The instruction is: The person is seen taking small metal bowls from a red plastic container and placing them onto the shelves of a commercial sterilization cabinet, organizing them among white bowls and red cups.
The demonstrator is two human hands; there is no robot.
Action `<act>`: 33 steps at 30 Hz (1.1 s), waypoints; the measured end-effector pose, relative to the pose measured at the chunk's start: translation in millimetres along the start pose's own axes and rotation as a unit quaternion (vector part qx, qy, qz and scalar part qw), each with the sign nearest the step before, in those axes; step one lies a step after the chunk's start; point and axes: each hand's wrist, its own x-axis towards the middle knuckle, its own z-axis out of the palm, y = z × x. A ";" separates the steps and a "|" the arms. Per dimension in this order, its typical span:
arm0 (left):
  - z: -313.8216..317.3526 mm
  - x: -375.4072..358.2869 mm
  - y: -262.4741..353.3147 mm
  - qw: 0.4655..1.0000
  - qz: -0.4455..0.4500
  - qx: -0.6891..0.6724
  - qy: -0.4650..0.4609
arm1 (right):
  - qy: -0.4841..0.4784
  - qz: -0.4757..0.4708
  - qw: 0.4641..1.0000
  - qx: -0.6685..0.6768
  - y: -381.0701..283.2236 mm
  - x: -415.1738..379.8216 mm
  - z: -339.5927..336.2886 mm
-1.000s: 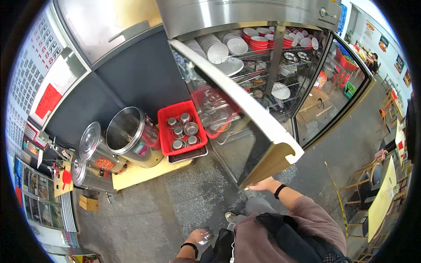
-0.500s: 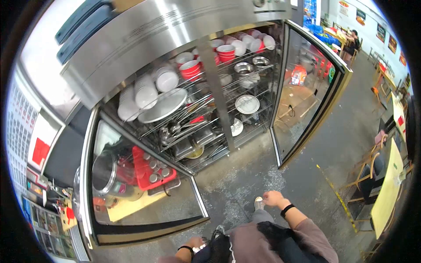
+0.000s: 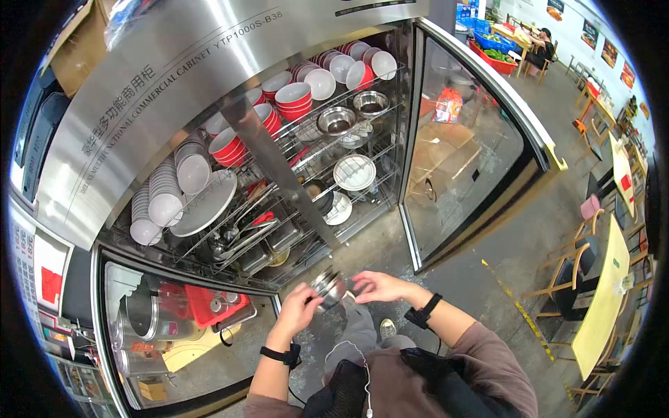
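Observation:
My left hand [image 3: 298, 311] grips a small stainless steel bowl [image 3: 327, 288] by its side, in front of the open dish cabinet. It looks like more than one bowl nested together. Close by on the right, my right hand [image 3: 382, 286] has its fingers apart, fingertips just short of the bowl's rim. On the cabinet's upper right rack sit two similar steel bowls [image 3: 336, 121], near stacks of red-and-white bowls [image 3: 293, 101]. White bowls [image 3: 167, 207] lie stacked on their sides at the left, by a white oval platter [image 3: 207, 207].
The left glass door [image 3: 188, 348] and right glass door [image 3: 481, 146] stand swung out on either side of me. Plates [image 3: 354, 172] and utensils fill the lower racks. Tables [image 3: 601, 299] and chairs line the right, where a person [image 3: 542, 52] sits far back.
I have moved nearer the cabinet. My left hand has come up from the bottom of the view with the steel bowl, and my right hand has moved left towards it, fingers opening.

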 end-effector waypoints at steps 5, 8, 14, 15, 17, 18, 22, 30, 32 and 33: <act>-8.0 80.6 20.9 0.992 0.119 0.011 0.030 | 0.012 -0.056 0.996 0.068 -19.3 65.5 -26.5; -8.9 127.1 15.6 0.979 0.200 0.045 -0.008 | 0.103 -0.085 0.981 0.140 -44.2 83.6 -52.8; -32.5 202.4 5.8 0.958 0.286 0.020 -0.007 | 0.067 -0.003 0.961 0.269 -93.3 103.7 -115.2; -36.3 209.3 6.9 0.963 0.269 0.021 -0.019 | 0.068 0.022 0.953 0.294 -103.8 107.3 -120.7; -46.8 225.0 12.4 0.969 0.240 0.029 -0.043 | 0.015 0.047 0.928 0.369 -81.1 119.9 -148.6; -49.5 233.9 11.7 0.970 0.237 0.033 -0.045 | 0.013 0.066 0.918 0.391 -88.2 123.8 -155.3; -65.9 261.4 21.2 0.974 0.228 0.012 -0.006 | 0.075 0.156 0.935 0.308 -72.5 146.3 -202.8; -119.3 243.7 26.7 0.988 0.116 -0.058 0.083 | 0.312 0.033 0.946 0.079 -126.2 184.2 -281.8; -123.6 222.3 23.9 0.992 0.059 -0.029 0.107 | 0.307 0.054 0.950 0.021 -135.0 211.7 -291.1; -123.1 212.4 21.6 0.993 0.015 -0.036 0.115 | 0.296 0.057 0.953 -0.029 -130.6 228.0 -295.1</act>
